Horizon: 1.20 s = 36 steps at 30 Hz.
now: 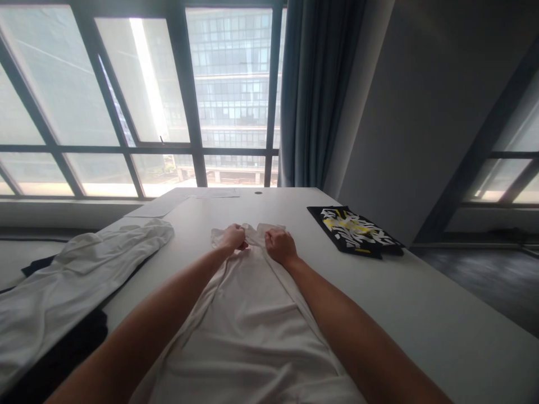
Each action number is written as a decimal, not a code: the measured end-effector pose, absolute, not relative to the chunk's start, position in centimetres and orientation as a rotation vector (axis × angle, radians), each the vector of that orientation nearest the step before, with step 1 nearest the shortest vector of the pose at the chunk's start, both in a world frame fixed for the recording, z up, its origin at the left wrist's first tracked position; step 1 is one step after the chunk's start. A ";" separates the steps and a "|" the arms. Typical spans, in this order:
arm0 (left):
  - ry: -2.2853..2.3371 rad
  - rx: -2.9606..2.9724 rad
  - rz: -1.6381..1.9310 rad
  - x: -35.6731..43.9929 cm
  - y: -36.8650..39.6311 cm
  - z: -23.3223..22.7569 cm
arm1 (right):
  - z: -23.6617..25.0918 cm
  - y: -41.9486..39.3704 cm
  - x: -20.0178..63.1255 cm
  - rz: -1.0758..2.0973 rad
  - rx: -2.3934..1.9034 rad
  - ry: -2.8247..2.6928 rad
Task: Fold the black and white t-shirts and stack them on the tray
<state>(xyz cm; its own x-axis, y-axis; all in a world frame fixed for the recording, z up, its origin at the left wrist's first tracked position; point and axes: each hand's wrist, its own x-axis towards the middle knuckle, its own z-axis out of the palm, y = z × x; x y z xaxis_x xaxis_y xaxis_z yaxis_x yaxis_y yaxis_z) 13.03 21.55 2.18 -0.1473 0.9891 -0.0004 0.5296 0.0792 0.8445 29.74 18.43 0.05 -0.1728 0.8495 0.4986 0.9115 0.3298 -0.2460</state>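
Note:
A white garment [248,314] lies lengthwise on the white table [421,303], running from the near edge away from me. My left hand [234,236] and my right hand [279,243] are both closed on its far end, a few centimetres apart, pinching bunched cloth there. Both forearms stretch out over the garment. What part of the garment the fingers hold is hidden by the fists.
Another white garment [76,280] lies crumpled at the table's left, over dark cloth [67,348]. A folded black item with white and yellow print [353,230] sits at the right. Papers [160,205] lie at the far edge. Windows and a blue curtain [311,95] stand behind.

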 end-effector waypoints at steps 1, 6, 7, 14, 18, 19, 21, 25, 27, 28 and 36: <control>1.742 1.487 0.932 12.7 21.2 2.0 | 0.0 18.5 29.8 -0.133 -1.555 -2.049; 1.740 1.462 0.820 11.1 20.1 1.9 | -0.6 18.8 29.9 -0.069 -1.624 -2.149; 1.738 1.459 0.811 11.0 20.1 1.9 | -0.7 18.9 30.0 -0.068 -1.636 -2.167; 1.953 1.722 0.690 10.8 21.6 2.2 | -0.9 19.0 30.1 -0.046 -1.709 -2.191; 2.040 1.757 0.662 10.1 22.2 2.3 | -1.1 19.4 30.1 0.034 -1.895 -2.116; 2.058 1.766 0.658 9.9 22.1 2.4 | -1.2 19.6 30.2 0.060 -1.952 -2.082; 2.109 1.827 0.673 9.9 21.7 2.6 | -1.3 19.8 30.2 0.104 -2.039 -2.016; 2.086 2.244 0.715 11.4 20.0 2.5 | -1.5 20.2 30.4 0.082 -2.057 -1.952; 1.900 2.500 0.636 12.5 18.9 1.9 | -1.5 20.2 30.5 0.054 -2.029 -1.942; 1.788 2.599 0.573 12.9 18.4 1.5 | -1.6 20.2 30.6 0.054 -2.019 -1.936; 1.490 2.660 0.305 12.1 17.2 -1.5 | -1.8 21.1 32.2 0.056 -2.008 -1.868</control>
<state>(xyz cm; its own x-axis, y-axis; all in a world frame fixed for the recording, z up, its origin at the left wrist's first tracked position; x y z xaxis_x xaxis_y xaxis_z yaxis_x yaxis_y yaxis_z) 12.06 17.19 -1.51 0.5080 0.8507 0.1351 0.8352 -0.5248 0.1642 32.16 21.14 -1.75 0.1080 0.9659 0.2353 0.9501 -0.0306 -0.3104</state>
